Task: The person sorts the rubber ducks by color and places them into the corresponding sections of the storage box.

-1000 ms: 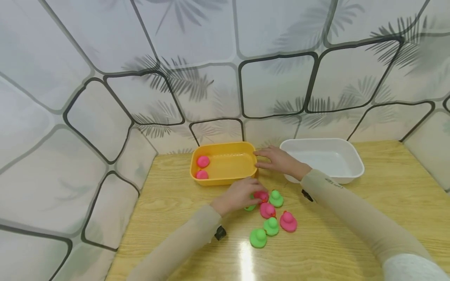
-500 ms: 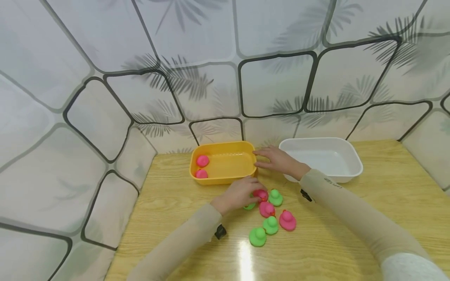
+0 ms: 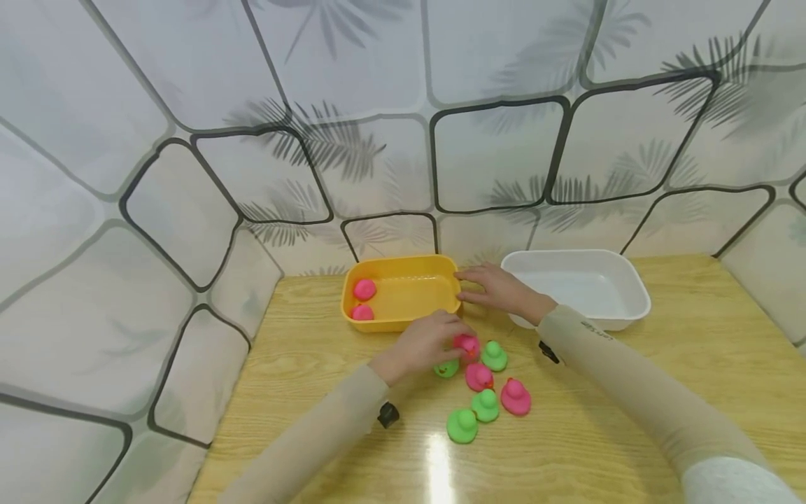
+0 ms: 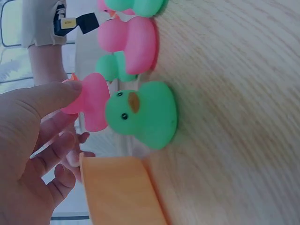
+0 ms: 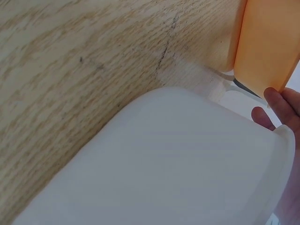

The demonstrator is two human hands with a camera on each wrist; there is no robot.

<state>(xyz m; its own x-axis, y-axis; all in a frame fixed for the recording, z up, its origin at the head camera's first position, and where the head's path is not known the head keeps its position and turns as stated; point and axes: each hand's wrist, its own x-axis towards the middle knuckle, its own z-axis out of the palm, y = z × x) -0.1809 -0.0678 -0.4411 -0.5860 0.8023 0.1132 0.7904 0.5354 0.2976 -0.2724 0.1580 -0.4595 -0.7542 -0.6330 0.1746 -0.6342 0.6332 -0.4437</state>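
Observation:
My left hand (image 3: 423,344) pinches a pink rubber duck (image 4: 95,101) between thumb and fingers, a little above the table in the left wrist view. Right beside it sits a green rubber duck (image 4: 145,115), partly behind the hand in the head view. At the right end of the yellow tub (image 3: 403,325), my right hand (image 3: 500,288) rests its fairly straight fingertips on the rim. Two pink ducks (image 3: 364,290) lie inside that tub, at its left end. Several more pink and green ducks, among them a green duck (image 3: 462,425), stand loose on the table.
A white tub (image 3: 630,322) stands at the back right, partly under my right forearm. The wooden table (image 3: 598,434) meets a patterned cloth wall (image 3: 497,154) behind the tubs and another at the left.
My left hand has risen slightly and shifted back and left, drawing the pink duck up with it. More of the green duck beside it now shows. The right hand stays at the rim.

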